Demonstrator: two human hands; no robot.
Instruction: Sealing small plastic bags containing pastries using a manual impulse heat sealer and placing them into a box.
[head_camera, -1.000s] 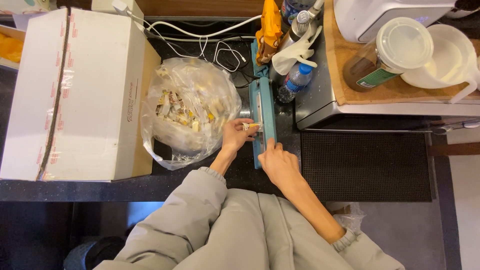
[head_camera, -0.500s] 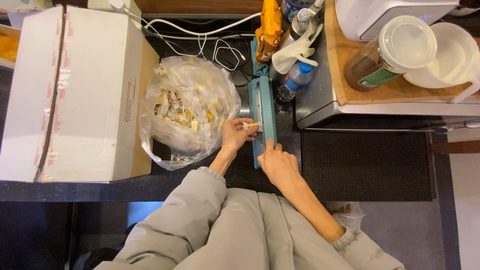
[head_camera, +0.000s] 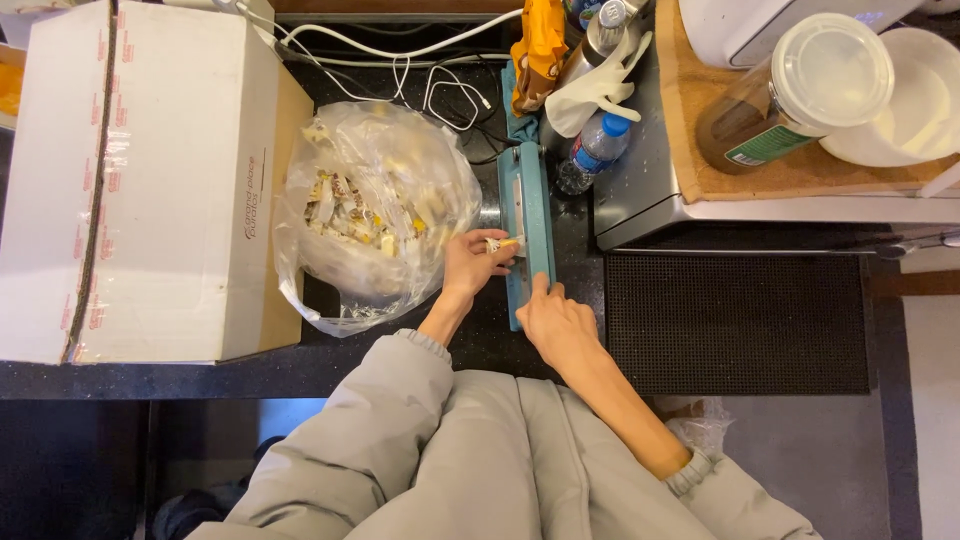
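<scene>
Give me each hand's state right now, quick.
Left hand: closed on a small packet at the teal sealer.
Right hand: pressing down on the sealer's arm, holding nothing.

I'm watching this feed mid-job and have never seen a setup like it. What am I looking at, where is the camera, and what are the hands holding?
There is no robot here. A person wears a camera on the head, so the single view looks straight down over their grey sleeves onto a dark counter.

The left hand pinches a small yellowish packet against a teal bar-shaped sealing press. The right hand presses on the near end of that press.

Left of the hands sits a clear plastic bag full of similar small packets, then a large white cardboard box. Behind the press are a water bottle and white cables. A jar with a white lid stands on the right.
</scene>
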